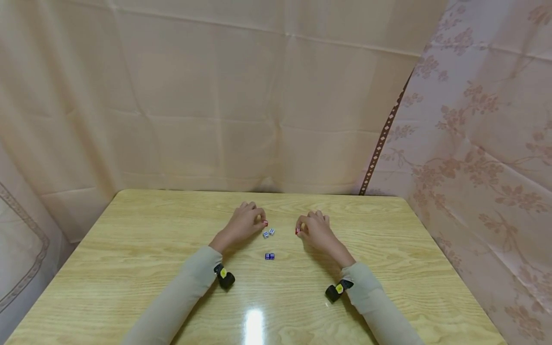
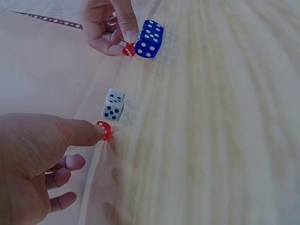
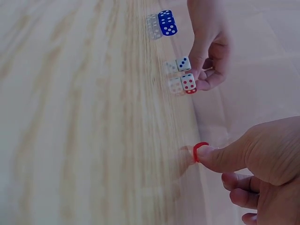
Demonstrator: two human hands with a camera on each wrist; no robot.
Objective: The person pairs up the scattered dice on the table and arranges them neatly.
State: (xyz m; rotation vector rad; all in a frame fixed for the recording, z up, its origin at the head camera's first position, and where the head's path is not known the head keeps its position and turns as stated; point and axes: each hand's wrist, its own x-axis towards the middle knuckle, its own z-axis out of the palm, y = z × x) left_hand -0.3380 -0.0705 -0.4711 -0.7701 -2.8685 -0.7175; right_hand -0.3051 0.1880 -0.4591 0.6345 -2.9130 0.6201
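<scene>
Nearest the person, a bright patch of light (image 1: 254, 326) shines on the wood-grained desk (image 1: 108, 268), between the two forearms in pale sleeves (image 1: 181, 292). A small black camera with a yellow mark sits at each wrist, the left camera (image 1: 225, 280) and the right camera (image 1: 336, 291) both just behind the hands. Further out, two blue dice (image 1: 270, 256) with white pips stand side by side, touching, between the hands and closer to the person than either one. Beyond them, two white dice (image 1: 269, 233) lie just beside the left hand's thumb, well short of the right hand; whether they touch each other is hard to tell. The left hand (image 1: 242, 224) pinches one red die (image 1: 265, 223) between thumb and finger, and the right hand (image 1: 316, 232) likewise pinches the other red die (image 1: 297, 231), the two hands apart and facing each other. Whether either red die rests on the wood is unclear. Past the hands hangs a beige curtain (image 1: 194, 96), with a flowered curtain (image 1: 483, 143) out to the right hand's side.
</scene>
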